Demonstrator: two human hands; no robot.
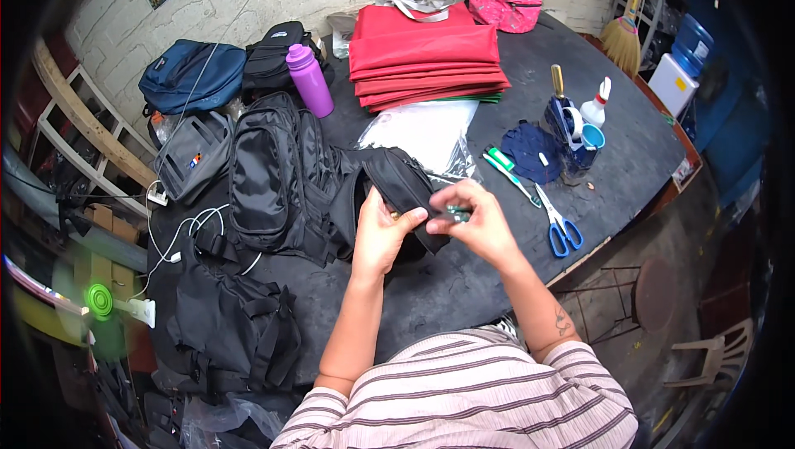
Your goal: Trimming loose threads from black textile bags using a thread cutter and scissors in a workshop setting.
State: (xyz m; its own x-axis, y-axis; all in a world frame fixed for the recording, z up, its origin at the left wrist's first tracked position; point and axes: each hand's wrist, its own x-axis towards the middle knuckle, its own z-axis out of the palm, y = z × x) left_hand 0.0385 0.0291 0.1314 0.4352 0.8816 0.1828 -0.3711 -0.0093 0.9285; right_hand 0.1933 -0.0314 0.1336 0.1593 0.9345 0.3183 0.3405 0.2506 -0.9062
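Observation:
My left hand (378, 232) grips the edge of a black bag piece (396, 177), thumb on top, at the middle of the table. Close beside it, my right hand (480, 224) is closed, its fingertips curled round a small dark thing with green on it (456, 214). What that small thing is cannot be made out, as the fingers cover most of it and are slightly blurred. The held piece joins the larger black backpack (269, 180) lying to its left. Blue-handled scissors (561, 227) and a green-and-white toothbrush (515, 180) lie to the right of my right hand.
Folded red fabric (426, 60) is stacked at the back, near a purple bottle (310, 81) and a pink backpack (505, 2). A caddy (571, 139) and spray bottle (595, 105) stand right. White cable (195, 221) and black straps (236, 325) lie left. A stool (654, 300) stands past the table edge.

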